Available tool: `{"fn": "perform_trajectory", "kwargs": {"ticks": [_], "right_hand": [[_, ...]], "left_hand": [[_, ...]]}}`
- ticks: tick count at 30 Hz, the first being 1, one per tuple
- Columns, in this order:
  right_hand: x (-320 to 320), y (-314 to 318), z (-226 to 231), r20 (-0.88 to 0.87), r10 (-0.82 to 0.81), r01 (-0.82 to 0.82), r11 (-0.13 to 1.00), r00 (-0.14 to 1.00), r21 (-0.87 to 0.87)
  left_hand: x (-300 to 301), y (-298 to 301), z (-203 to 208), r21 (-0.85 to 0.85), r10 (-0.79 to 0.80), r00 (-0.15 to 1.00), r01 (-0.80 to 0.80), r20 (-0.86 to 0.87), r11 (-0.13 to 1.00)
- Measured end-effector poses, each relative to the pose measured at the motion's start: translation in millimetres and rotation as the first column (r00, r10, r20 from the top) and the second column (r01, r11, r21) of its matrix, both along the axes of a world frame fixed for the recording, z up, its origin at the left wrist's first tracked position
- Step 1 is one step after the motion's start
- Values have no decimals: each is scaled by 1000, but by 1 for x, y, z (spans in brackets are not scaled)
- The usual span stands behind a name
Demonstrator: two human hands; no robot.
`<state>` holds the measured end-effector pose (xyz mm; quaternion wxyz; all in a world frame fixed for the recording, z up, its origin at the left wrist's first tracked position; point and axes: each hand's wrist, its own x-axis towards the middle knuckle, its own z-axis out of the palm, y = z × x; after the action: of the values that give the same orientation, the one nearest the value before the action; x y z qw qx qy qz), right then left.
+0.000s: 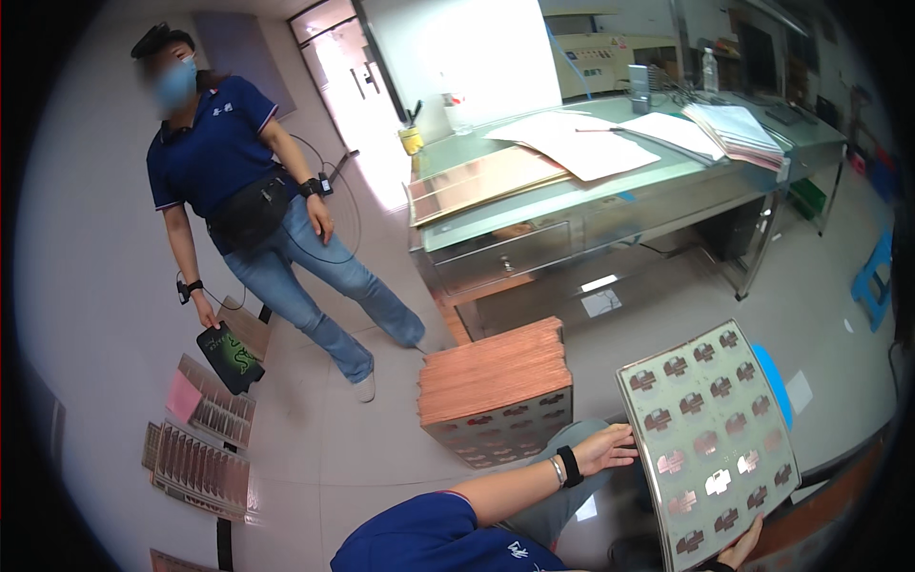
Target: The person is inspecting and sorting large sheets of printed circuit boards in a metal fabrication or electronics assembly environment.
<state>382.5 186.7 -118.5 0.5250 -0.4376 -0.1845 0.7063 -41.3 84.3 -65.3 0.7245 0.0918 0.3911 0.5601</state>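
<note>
2 hands: L hand (608, 450) at L edge of panel (707, 443), fingers extended (grip? can't tell); R hand (742, 546) gripping its lower edge.
Panel: tilted, w/ rows of shapes.
Stack (494, 377): copper-clr sides, L of panel.
Desk (534, 216): papers (591, 157) on top.

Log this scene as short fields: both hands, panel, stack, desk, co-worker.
left hand: fingers at panel's left edge; contact unclear
right hand: holding panel's lower edge
panel: tilted, rows of repeated shapes
stack: copper-coloured edges, left of panel
desk: papers on top
co-worker: standing, holding black pad
</note>
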Motion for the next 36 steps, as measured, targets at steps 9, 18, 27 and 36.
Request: {"fn": "perform_trajectory", "kwargs": {"ticks": [9, 18, 27, 36], "right_hand": [[-40, -20, 57, 180, -10, 14, 1000, 984, -17], [-27, 1, 36, 77, -10, 15, 998, 997, -63], [-30, -15, 42, 220, -65, 69, 998, 973, -12], [-27, -18, 31, 323, -123, 118, 992, 939, 34]], "left_hand": [[-37, -13, 19, -27, 68, 993, -71, -96, 997], [-23, -13, 4, 13, 24, 995, -23, -93, 1000], [-15, -12, 8, -7, -4, 992, 3, -125, 1000], [-16, -8, 4, -10, 4, 994, -5, -108, 1000]]}}
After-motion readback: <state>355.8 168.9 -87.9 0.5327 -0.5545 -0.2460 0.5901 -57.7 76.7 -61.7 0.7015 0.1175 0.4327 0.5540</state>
